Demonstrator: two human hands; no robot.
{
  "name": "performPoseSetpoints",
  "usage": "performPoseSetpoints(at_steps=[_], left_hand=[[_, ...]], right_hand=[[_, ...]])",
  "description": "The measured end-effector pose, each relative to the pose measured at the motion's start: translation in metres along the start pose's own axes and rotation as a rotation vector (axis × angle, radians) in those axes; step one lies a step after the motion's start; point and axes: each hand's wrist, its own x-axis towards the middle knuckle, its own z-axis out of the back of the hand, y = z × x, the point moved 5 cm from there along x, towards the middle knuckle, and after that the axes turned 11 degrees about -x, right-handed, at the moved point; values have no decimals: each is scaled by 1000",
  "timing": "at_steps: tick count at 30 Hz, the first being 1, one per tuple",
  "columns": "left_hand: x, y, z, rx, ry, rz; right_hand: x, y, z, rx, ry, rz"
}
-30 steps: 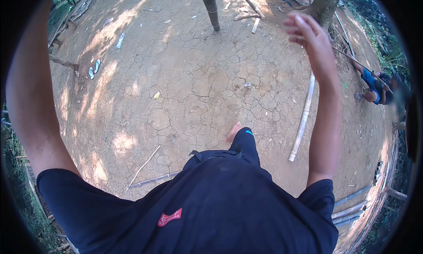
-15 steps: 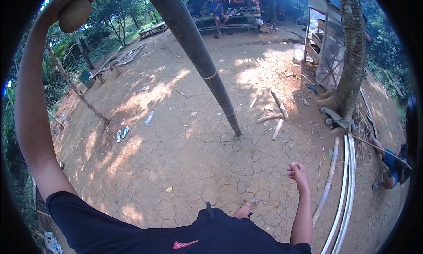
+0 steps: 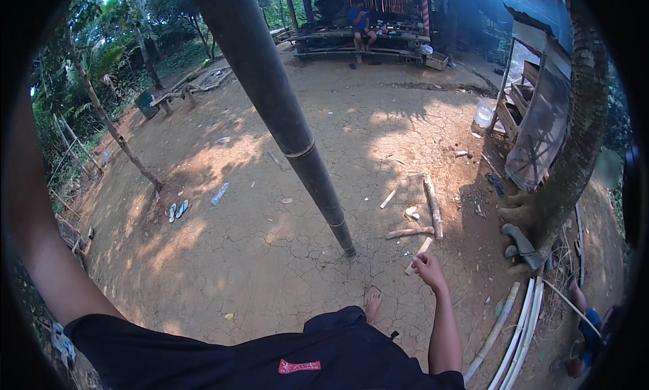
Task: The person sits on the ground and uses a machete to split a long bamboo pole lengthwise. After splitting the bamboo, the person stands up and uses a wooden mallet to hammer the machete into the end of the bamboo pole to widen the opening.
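My left arm (image 3: 57,268) is raised along the left side and runs out of the picture at the rim, so the left hand is hidden. A thick dark bamboo pole (image 3: 270,102) slants from the top edge down to the cracked ground, its foot in front of me; what holds its upper end does not show. My right hand (image 3: 428,269) hangs in the air right of the pole's foot, apart from it, fingers curled in with nothing visible in them. Behind it on the ground lies a short pale wood strip (image 3: 423,245).
Pieces of wood (image 3: 433,207) lie ahead right. Bamboo strips (image 3: 524,332) and a tree trunk (image 3: 581,119) with boots (image 3: 522,248) stand along the right, near another person (image 3: 588,336). Slippers (image 3: 178,211) and a plastic bottle (image 3: 220,194) lie left. Someone sits on a bench (image 3: 324,50) far off.
My left hand, raised at the upper left with a tan rounded thing, has left the view. The pole's foot appears lower and further left. My right hand has shifted left.
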Motion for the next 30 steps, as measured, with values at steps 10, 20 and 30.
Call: performPoseSetpoints(at_steps=[10, 20, 30], left_hand=[[108, -117, 7, 477, -400, -41], [-103, -313, -394, -976, -388, 673], [-53, -327, -484, -1028, -318, 588]], right_hand=[[201, -60, 123, 58, -118, 108], [349, 62, 265, 122, 164, 349], [465, -99, 359, 73, 76, 136]])
